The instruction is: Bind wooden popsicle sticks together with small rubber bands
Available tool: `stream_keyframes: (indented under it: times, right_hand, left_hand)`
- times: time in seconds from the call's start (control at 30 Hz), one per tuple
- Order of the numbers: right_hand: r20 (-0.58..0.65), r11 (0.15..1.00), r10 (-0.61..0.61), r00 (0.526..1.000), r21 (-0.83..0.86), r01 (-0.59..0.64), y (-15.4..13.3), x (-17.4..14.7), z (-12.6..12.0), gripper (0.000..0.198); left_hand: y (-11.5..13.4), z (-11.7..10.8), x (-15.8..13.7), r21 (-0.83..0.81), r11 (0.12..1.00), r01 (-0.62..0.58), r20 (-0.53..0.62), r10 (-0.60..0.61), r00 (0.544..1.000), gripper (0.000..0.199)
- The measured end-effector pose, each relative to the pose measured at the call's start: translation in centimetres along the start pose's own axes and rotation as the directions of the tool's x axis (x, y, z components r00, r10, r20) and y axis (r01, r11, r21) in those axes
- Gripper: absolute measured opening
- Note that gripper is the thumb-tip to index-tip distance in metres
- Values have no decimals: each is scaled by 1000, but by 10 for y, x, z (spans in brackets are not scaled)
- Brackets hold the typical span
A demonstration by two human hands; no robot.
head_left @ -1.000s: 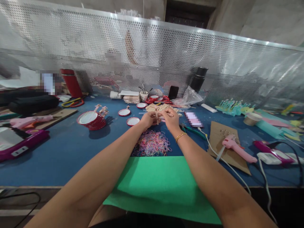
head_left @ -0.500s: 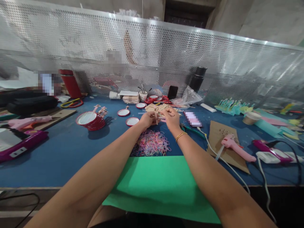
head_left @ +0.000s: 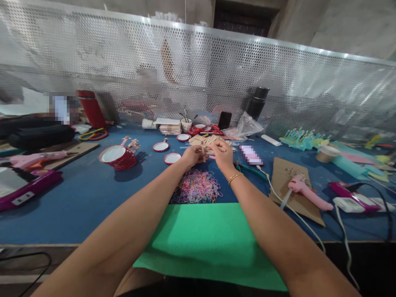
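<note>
My left hand [head_left: 192, 156] is closed on crossed wooden craft sticks [head_left: 203, 153], one of them standing upright in front of the fingers. Close on its right, my right hand [head_left: 223, 154] has its fingers pinched together at the side of the sticks. Whatever lies between those right fingertips is too small to make out. Below both hands is a loose heap of small coloured rubber bands [head_left: 199, 187]. More wooden craft sticks [head_left: 198, 139] lie in a pile just behind the hands.
A green sheet [head_left: 201, 243] covers the near table edge. Red-rimmed round lids [head_left: 172, 158] lie leftward, beside a stack of red-rimmed lids [head_left: 116, 156]. On the right are a phone [head_left: 251, 154], green-handled pliers [head_left: 255, 171] and a pink glue gun [head_left: 309, 193] on cardboard, with trailing cables.
Both hands stay in nearly the same place. The right hand's fingers have shifted very slightly; the sticks are still held in the left hand.
</note>
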State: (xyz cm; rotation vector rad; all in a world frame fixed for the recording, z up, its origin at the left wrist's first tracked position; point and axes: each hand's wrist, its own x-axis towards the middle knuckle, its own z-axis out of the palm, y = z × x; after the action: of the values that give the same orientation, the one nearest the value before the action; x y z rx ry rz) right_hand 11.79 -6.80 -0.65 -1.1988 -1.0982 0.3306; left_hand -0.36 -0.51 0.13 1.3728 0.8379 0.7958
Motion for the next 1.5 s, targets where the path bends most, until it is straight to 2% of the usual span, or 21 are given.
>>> stream_keyframes:
  times: [0.1,0.3,0.5,0.67,0.87,1.03,1.2,1.37,1.5]
  right_hand:
    - [-18,999,-43,999,-25,43,2,1,2,23]
    - [-11,999,10,1000,32,-10,2,0,1,27]
    - [-23,999,-34,999,-21,33,1,0,1,25]
    - [-8,999,23,1000,35,-23,-1,0,0,25]
    - [-16,996,-81,997,-51,80,-2,0,1,23]
    - [-12,1000,-14,1000,-2,14,3,0,1,26]
    - [-12,996,-76,997,-44,75,-2,0,1,22]
    - [-26,999,-41,999,-14,40,-6,0,-1,22]
    - [-19,996,-82,996,-39,81,-5,-1,0,21]
  left_hand:
    - [0,0,0,10,1000,2,3,-2,1000,19]
    - [2,1,-3,31,1000,1,1,-1,1000,20]
    - [0,0,-1,28,1000,-12,8,11,1000,16]
    - [-1,0,1,27,1000,7,8,-8,1000,19]
    - [-1,0,0,12,1000,-16,10,16,1000,18]
    - [-2,0,1,9,1000,-12,7,12,1000,16]
    - [-2,0,1,10,1000,-19,13,18,1000,20]
    - [-1,0,1,-4,1000,-10,10,10,1000,17]
    - [-1,0,0,-9,1000,-28,13,28,1000,15]
